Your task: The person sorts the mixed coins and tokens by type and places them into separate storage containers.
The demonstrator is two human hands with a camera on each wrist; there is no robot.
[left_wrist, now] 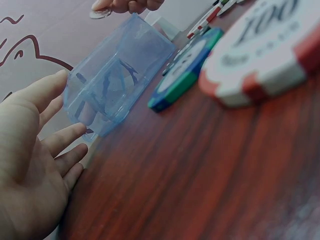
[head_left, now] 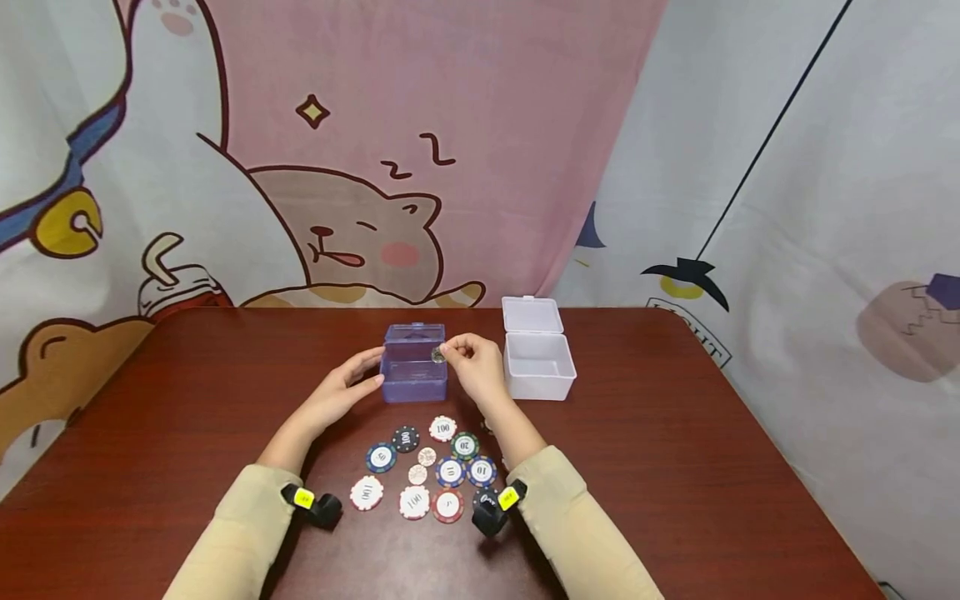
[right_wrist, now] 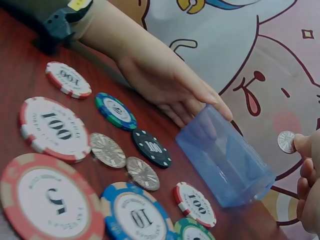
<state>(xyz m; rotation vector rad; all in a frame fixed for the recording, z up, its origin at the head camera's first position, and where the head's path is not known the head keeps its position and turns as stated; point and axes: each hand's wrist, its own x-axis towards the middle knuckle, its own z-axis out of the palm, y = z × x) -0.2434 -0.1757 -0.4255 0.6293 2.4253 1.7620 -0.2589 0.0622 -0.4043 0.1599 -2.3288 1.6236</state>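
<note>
A silver coin [right_wrist: 286,142] is pinched between the thumb and fingertips of my right hand [head_left: 477,367]. It hangs over the right end of an open translucent blue-purple box [head_left: 415,389], with its lid raised at the back. Against the left end of that box rests my left hand [left_wrist: 40,145], its thumb and fingers spread and fairly straight. Nearer me on the table, two more coins [head_left: 427,456] lie among several poker chips [head_left: 451,472] in red-and-white, blue, black and green. My right forearm partly hides the chips on the right.
An open white translucent box [head_left: 540,387] stands to the right of the blue one, lid tilted back. Both boxes sit toward the far edge of the dark red wooden table [head_left: 675,467]. Behind it hangs a cartoon-print curtain [head_left: 510,150].
</note>
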